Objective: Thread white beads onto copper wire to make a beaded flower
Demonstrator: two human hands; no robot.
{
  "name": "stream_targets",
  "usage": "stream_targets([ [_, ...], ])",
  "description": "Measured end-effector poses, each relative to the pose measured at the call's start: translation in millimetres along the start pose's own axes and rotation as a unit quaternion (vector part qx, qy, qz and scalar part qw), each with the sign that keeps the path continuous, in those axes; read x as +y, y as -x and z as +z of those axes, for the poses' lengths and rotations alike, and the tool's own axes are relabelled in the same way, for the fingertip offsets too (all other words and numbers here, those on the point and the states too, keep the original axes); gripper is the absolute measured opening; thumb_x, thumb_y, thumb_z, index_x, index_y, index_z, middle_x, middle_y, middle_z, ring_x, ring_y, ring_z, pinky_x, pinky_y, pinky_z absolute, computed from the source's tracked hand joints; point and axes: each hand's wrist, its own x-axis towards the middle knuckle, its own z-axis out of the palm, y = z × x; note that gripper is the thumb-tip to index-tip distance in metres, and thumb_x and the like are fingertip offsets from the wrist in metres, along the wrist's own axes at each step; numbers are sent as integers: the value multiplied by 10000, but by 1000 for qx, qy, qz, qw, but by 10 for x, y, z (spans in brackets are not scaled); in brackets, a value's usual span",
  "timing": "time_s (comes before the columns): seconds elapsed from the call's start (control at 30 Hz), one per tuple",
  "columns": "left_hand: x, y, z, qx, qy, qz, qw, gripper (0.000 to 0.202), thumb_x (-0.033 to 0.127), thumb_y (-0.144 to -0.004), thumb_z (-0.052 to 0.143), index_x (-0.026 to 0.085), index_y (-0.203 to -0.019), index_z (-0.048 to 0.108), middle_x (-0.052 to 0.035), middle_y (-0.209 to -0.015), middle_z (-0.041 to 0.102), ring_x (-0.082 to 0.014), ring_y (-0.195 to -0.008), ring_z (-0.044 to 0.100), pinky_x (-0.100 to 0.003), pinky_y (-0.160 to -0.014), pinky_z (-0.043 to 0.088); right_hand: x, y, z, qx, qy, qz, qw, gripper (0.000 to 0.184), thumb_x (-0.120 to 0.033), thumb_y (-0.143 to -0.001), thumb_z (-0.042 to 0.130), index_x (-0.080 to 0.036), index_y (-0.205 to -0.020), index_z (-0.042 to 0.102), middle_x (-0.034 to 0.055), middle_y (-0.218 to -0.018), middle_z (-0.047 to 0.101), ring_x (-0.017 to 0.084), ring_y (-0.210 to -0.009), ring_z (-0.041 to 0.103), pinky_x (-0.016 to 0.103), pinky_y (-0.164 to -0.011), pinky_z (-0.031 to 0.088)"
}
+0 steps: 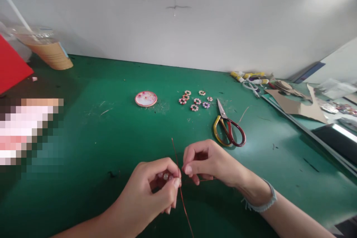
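The left hand (152, 189) and the right hand (208, 161) sat close together, low over the green worktop (111, 137), their fingertips almost meeting. Both were pinched on a thin reddish wire (174, 152), which ran up between them, rose a little way beyond the fingers and trailed down past the left hand towards the person. The left hand was curled, thumb and forefinger closed on the wire, with a few small pale beads (166, 175) tucked against its fingers. Whether the beads sat on the wire could not be told. The right hand gripped the wire just beside that pinch, its other fingers folded under.

Just beyond the right hand lay a pair of scissors (229, 130) with yellow and red handles, shut. Farther out from both hands was a cluster of small bead rings (195, 100), and left of those a round pink dish (145, 98). Well off beyond the left hand stood a plastic cup (47, 50) with a straw. Cardboard pieces (298, 106) lay far to the right.
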Motion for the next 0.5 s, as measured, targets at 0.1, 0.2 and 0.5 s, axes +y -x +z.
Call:
stream_targets([
  [0.1, -9, 2, -16, 25, -36, 13, 999, 99, 186, -722, 498, 204, -632, 538, 87, -447, 484, -77, -390, 429, -179, -401, 353, -86, 64, -6, 22, 77, -11, 997, 243, -297, -712, 810, -124, -681, 643, -11, -635, 597, 72, -506, 520, 173, -449, 358],
  [0.2, -14, -1, -27, 47, -59, 31, 997, 112, 197, -731, 485, 208, -633, 539, 92, -462, 446, -81, -404, 405, -180, -399, 336, -139, 124, 20, 46, 117, -33, 992, 228, -300, -750, 778, -128, -691, 642, -2, -666, 596, 82, -537, 508, 201, -504, 385],
  [0.5, -37, -2, -39, 80, -200, 121, 969, 144, 161, -744, 491, 208, -626, 560, 77, -491, 461, -92, -442, 418, -184, -437, 325, -236, 217, 27, 38, 311, -40, 949, 131, -232, -810, 677, -161, -705, 642, 4, -694, 617, 123, -614, 543, 235, -567, 414],
])
